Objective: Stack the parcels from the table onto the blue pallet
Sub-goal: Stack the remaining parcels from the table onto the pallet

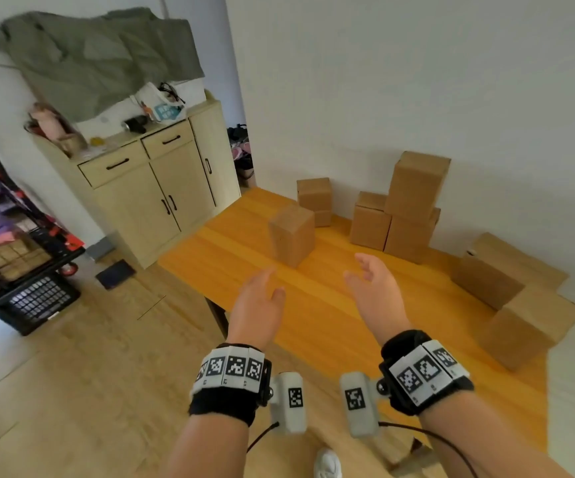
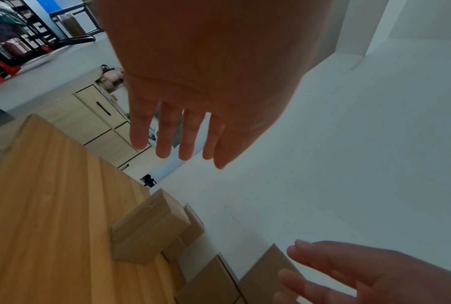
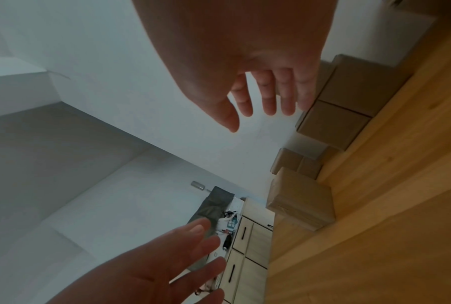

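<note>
A pale wooden cabinet [image 1: 162, 188] with two drawers and black handles stands against the wall, left of the orange surface. A crumpled grey-green cloth [image 1: 96, 60] hangs on the wall above it and drapes onto its top. On the cabinet top lie a white bag with a blue print [image 1: 160, 105], a small dark object [image 1: 134, 124] and a pinkish figure [image 1: 50, 122] at the left end. A black rack [image 1: 13, 236] loaded with coloured packages stands at the far left; a black crate [image 1: 43, 300] sits on the light wood floor [image 1: 72, 391] beneath it. A dark flat object [image 1: 115, 273] lies on the floor near the cabinet base. A white shoe [image 1: 327, 464] shows at the bottom edge.
</note>
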A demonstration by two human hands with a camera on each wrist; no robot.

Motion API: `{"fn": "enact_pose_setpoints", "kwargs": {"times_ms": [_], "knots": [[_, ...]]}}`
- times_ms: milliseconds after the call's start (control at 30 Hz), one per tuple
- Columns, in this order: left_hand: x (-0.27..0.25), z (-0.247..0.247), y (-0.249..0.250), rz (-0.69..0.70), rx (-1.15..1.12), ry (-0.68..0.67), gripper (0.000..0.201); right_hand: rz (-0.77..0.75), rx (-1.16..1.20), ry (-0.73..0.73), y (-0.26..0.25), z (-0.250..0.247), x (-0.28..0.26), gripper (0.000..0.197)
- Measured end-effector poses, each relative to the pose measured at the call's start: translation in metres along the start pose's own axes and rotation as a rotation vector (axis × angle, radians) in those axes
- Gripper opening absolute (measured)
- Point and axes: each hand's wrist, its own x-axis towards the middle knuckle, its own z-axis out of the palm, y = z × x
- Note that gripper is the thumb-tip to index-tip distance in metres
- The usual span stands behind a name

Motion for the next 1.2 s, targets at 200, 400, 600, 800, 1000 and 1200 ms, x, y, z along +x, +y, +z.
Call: {"fn": "enact_pose_setpoints", "kwargs": {"times_ms": [200, 400, 600, 800, 1000, 1200], "knots": [[0.089, -0.008, 0.007, 0.003, 0.059, -0.006, 0.045, 0.028, 0.023, -0.006, -0.017, 0.033, 0.093, 0.047], [0.149, -0.003, -0.004, -0.049, 0.093, -0.019, 0.048, 0.034, -0.060, -0.070, -0.010, 0.065, 0.148, 0.048], [0.206, 0.002, -0.022, -0.094, 0.081, -0.096, 0.048, 0.098, -0.171, -0.122, -0.006, 0.089, 0.192, 0.051], [0.266, 0.007, -0.035, -0.155, 0.054, -0.212, 0.050, 0.166, -0.262, -0.134, -0.014, 0.115, 0.237, 0.060], [0.310, 0.007, -0.047, -0.163, 0.163, -0.374, 0.049, 0.280, -0.289, -0.169, -0.021, 0.141, 0.267, 0.071], [0.335, 0.015, -0.061, -0.089, 0.050, -0.471, 0.038, 0.316, -0.274, -0.118, -0.018, 0.150, 0.266, 0.068]]}}
